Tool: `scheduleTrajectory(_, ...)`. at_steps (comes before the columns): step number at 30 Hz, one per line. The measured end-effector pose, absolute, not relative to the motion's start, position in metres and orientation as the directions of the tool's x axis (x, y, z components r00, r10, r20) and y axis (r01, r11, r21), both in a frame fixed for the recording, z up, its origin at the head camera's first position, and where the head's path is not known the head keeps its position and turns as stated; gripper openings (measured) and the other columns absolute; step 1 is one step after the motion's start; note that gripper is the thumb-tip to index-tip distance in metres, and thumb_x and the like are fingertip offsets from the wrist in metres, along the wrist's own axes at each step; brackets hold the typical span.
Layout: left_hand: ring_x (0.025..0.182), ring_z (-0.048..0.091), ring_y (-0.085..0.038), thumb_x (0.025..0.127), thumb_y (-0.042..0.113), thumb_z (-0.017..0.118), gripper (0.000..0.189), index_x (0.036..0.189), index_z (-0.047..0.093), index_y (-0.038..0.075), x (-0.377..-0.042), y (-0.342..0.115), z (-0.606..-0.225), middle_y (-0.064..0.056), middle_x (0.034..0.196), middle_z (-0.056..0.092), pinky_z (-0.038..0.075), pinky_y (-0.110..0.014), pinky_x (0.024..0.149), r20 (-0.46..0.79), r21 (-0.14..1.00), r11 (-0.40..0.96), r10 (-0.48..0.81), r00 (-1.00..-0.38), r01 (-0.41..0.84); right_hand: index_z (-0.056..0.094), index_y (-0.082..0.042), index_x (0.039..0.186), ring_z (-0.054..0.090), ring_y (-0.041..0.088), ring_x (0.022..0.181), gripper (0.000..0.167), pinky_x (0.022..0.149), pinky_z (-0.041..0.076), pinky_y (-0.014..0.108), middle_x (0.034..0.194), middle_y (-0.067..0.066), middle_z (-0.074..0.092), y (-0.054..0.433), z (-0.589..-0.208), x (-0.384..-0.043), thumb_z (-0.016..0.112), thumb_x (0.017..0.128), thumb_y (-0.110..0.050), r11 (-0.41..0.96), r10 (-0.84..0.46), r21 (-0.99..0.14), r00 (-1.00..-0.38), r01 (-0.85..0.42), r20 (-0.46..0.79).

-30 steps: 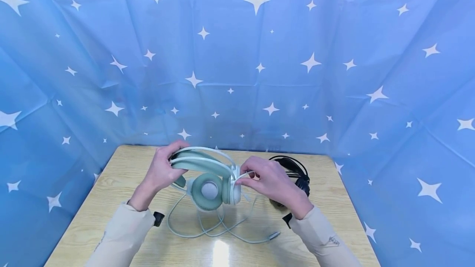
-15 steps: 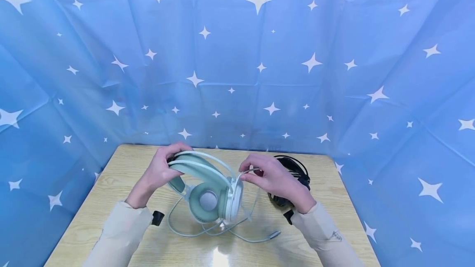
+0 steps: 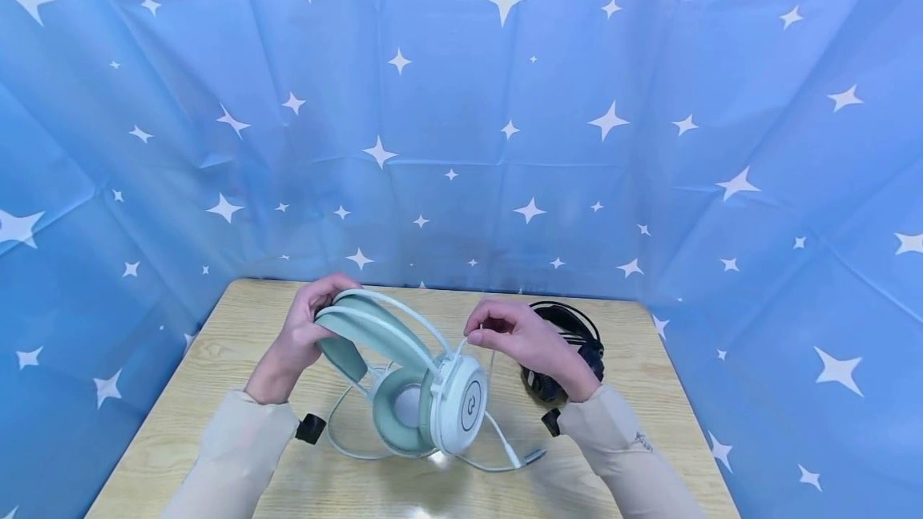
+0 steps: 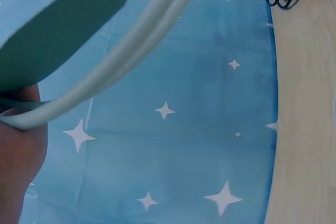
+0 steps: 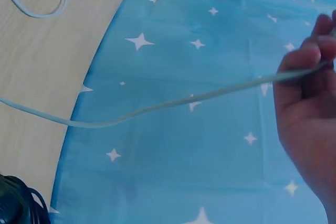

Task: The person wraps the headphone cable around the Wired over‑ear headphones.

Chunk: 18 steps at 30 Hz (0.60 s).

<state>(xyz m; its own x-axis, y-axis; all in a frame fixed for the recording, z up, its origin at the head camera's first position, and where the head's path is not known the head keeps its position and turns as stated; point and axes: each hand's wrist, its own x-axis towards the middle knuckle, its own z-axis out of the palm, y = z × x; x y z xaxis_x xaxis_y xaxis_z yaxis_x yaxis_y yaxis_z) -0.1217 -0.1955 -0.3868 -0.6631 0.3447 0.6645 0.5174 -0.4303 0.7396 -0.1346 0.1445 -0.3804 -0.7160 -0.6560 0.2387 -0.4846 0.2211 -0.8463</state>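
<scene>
A mint-green over-ear headphone set (image 3: 472, 407) is held above the table, tilted, with one round earcup facing outward. My left hand (image 3: 299, 335) grips its headband at the left end; in the left wrist view the padded strap (image 4: 63, 35) and a pale headband tube (image 4: 131, 51) pass by that hand (image 4: 23, 150). My right hand (image 3: 526, 339) pinches the thin pale cable just above the earcup. In the right wrist view the cable (image 5: 157, 107) runs from the fingers of this hand (image 5: 310, 103) toward the table. Its connector end (image 3: 534, 456) lies on the wood.
A black headphone set (image 3: 570, 347) lies at the back right of the wooden table (image 3: 252, 319), close to my right hand. Loose loops of pale cable (image 3: 346, 451) lie beneath the green headphones. Blue star-patterned curtains (image 3: 461, 102) hang behind and beside the table.
The green headphones have turned and come lower, so the outer face of the right earcup now shows. My left hand has shifted slightly left; my right hand still pinches the cable.
</scene>
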Motion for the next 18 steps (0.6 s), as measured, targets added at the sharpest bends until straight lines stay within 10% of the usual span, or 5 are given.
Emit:
scheduleTrajectory(7, 0.063, 0.049, -0.009, 0.070, -0.020, 0.035, 0.068, 0.123, 0.068, 0.006, -0.122, -0.187, -0.393, 0.008, 0.091, 0.067, 0.037, -0.022, 0.052, 0.696, 0.658, -0.613, 0.276, -0.662, 0.437, 0.070, -0.007, 0.110, 0.057, 0.012, 0.075, 0.015, 0.065, 0.051, 0.027, 0.093, 0.003, 0.065, 0.145, -0.399, -0.140, 0.056, 0.107, -0.014, 0.120, -0.695, -0.908, -0.687, -0.401, 0.212)
scheduleTrajectory(12, 0.054, 0.029, -0.016, 0.081, -0.020, 0.028, 0.061, 0.124, 0.066, 0.002, -0.120, -0.182, -0.399, 0.000, 0.074, 0.048, 0.022, -0.028, 0.050, 0.705, 0.558, -0.762, 0.227, -0.672, 0.328, 0.067, -0.002, 0.114, 0.063, 0.014, 0.087, 0.022, 0.076, 0.054, 0.030, 0.102, 0.004, 0.067, 0.145, -0.418, -0.141, 0.050, 0.109, -0.016, 0.049, -0.686, -0.919, -0.682, -0.392, 0.254)
scheduleTrajectory(18, 0.050, 0.024, -0.014, 0.088, -0.014, 0.026, 0.051, 0.116, 0.065, 0.001, -0.117, -0.176, -0.397, 0.001, 0.077, 0.062, 0.020, -0.026, 0.051, 0.632, 0.463, -0.849, 0.116, -0.766, 0.254, 0.063, 0.010, 0.117, 0.062, 0.008, 0.096, 0.024, 0.085, 0.051, 0.025, 0.104, -0.009, 0.067, 0.149, -0.440, -0.135, 0.051, 0.107, -0.007, 0.047, -0.626, -0.940, -0.744, -0.337, 0.235)
